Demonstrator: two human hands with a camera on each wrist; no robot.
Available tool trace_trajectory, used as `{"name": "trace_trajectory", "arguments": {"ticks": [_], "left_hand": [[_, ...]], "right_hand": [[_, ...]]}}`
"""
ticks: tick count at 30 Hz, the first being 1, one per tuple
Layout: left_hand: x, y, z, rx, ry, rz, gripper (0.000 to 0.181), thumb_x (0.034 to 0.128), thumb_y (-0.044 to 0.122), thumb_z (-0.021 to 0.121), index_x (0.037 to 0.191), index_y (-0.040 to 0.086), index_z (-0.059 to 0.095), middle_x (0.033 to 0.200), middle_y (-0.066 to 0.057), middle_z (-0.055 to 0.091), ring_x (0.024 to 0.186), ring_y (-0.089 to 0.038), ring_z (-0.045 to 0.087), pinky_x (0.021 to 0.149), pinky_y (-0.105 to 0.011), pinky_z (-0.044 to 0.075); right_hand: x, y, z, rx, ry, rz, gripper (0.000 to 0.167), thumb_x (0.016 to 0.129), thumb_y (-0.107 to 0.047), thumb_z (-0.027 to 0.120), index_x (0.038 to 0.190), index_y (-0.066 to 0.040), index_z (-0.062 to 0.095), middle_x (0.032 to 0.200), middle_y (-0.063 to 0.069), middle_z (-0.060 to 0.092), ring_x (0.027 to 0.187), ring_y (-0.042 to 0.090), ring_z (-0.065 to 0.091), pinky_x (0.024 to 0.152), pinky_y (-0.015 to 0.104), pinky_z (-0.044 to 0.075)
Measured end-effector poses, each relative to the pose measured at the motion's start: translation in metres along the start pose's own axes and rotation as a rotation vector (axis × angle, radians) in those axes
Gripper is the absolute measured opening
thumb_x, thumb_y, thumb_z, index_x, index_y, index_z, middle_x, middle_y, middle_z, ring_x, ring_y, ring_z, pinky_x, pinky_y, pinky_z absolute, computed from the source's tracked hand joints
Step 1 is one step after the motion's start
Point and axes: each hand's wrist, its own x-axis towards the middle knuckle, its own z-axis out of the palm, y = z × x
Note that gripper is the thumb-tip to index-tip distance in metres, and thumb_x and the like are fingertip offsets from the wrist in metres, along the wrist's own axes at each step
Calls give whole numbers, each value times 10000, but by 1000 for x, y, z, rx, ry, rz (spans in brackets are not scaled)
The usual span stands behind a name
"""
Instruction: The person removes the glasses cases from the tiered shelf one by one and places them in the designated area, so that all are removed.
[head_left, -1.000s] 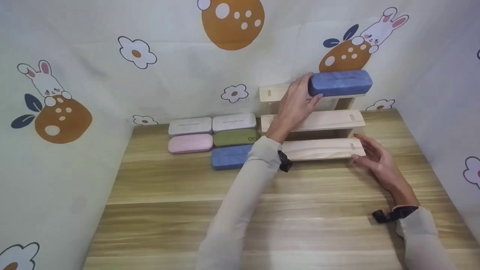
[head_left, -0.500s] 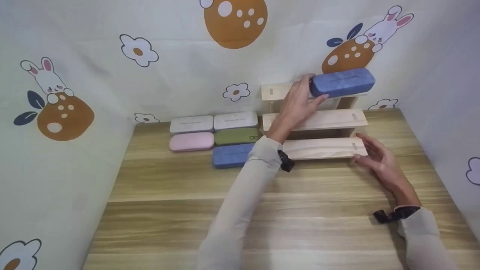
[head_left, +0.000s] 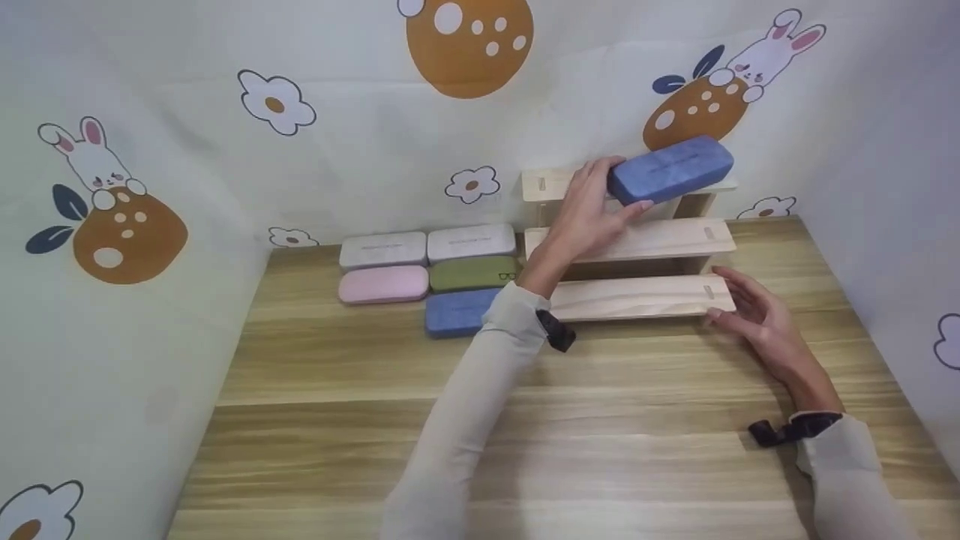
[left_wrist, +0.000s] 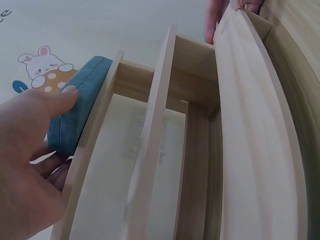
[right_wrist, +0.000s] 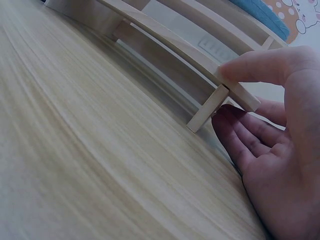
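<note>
My left hand (head_left: 589,214) grips the near-left end of a blue glasses case (head_left: 671,169), thumb on the front side. The case stands at an angle over the top board of a three-tier wooden shelf (head_left: 637,298). In the left wrist view the blue case (left_wrist: 82,102) is close against the top board; I cannot tell whether it rests on it. My right hand (head_left: 765,326) pinches the right end of the lowest board. The right wrist view shows its thumb on the board and the other fingers (right_wrist: 245,135) curled beneath, by the side support.
Left of the shelf, glasses cases stand in rows on the wooden table (head_left: 360,435): two white ones (head_left: 470,241) at the back, a pink one (head_left: 383,284), a green one (head_left: 472,274) and another blue one (head_left: 459,313), partly behind the left sleeve. Patterned cloth walls (head_left: 360,150) enclose the table.
My left hand has shifted slightly left and toward me. The blue case it holds has turned from nearly level with the board to slanted, right end farther back. My right hand has stayed put.
</note>
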Motion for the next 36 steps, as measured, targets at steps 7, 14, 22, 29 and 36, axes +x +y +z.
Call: {"name": "trace_trajectory", "arguments": {"ticks": [7,14,22,29,36], "left_hand": [[-12,-8,-11,-142,28,-14,760,951,340,853,1580,139,478,1567,-38,601,1403,-137,573,1210,-212,451],[-26,-19,-20,-252,54,22,767,941,319,866,1574,113,486,1555,-76,624,1392,-139,606,1190,-163,459],[-43,-35,-24,-445,98,80,758,935,268,876,1561,64,500,1552,-108,603,1449,-158,589,1210,-142,445],[-55,-48,-24,-536,136,96,749,910,209,898,1541,55,525,1536,-123,606,1439,-194,594,1233,-200,458],[-70,-55,-31,-609,146,114,737,911,168,892,1543,69,526,1546,-119,606,1440,-199,592,1247,-251,468]], "right_hand": [[0,1,1,10,1,8,698,964,79,719,1603,37,444,1429,-34,675,1327,56,624,1152,88,437],[0,1,1,1,3,10,699,964,74,719,1605,33,444,1454,-46,654,1344,51,605,1156,82,430],[-1,0,0,20,1,7,699,962,87,711,1604,40,439,1441,-30,662,1324,64,618,1134,97,459],[-1,1,-2,0,-8,3,707,963,81,716,1609,36,432,1461,-48,652,1341,54,613,1142,85,451],[0,0,-1,-12,-13,7,718,961,75,723,1614,25,430,1465,-49,646,1348,53,609,1148,78,446]]}}
